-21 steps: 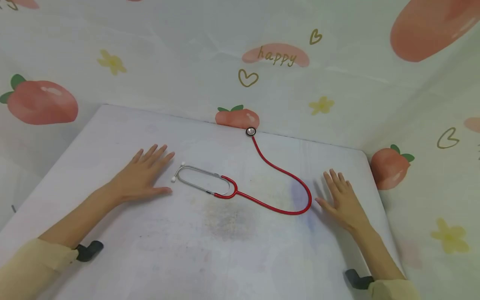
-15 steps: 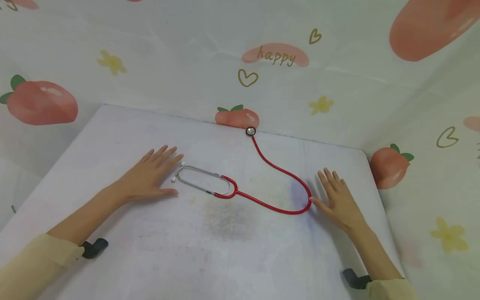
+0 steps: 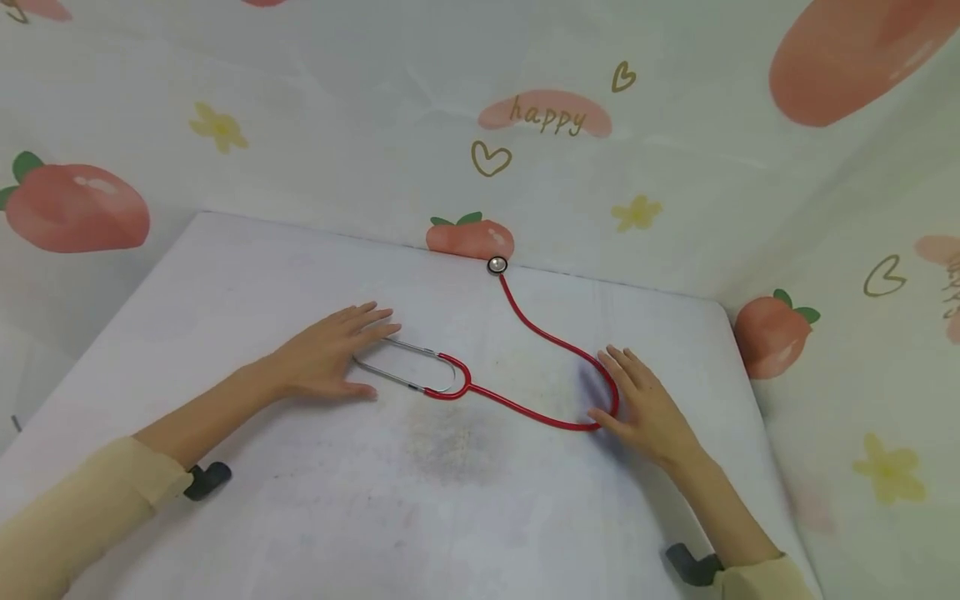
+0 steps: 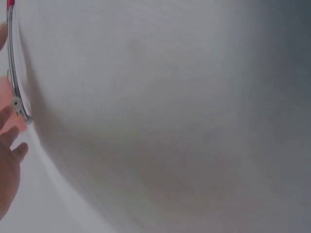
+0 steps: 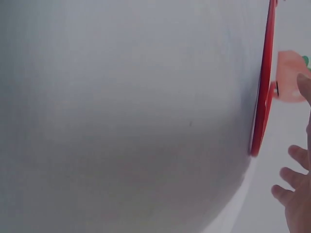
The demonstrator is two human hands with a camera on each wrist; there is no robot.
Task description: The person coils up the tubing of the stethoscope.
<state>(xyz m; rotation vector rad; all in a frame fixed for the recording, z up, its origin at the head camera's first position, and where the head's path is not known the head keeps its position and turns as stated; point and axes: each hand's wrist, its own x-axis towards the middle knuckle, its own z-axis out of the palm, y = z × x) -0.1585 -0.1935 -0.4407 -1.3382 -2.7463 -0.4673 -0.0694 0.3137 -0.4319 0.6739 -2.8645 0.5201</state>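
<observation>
A stethoscope with red tubing (image 3: 534, 412) lies on the white table, its round chestpiece (image 3: 497, 265) at the back edge. My left hand (image 3: 322, 354) hovers over the metal ear tubes (image 3: 390, 377), fingers extended, covering the eartips in the head view. In the left wrist view the eartips (image 4: 16, 103) show beside the fingers. On the other side, my right hand (image 3: 648, 412) is spread at the bend of the red tubing, thumb and fingertips overlapping it. The right wrist view shows the red tubing (image 5: 264, 87) below the loose fingers of that hand.
The white table (image 3: 465, 533) ends at a cloth backdrop (image 3: 360, 100) printed with peaches, hearts and flowers. A dark wrist mount (image 3: 208, 481) sits at the left cuff, and another mount (image 3: 693, 565) at the right cuff.
My left hand has moved right, from beside the eartips to over them. The right hand has moved left onto the tubing's bend. The stethoscope lies as before.
</observation>
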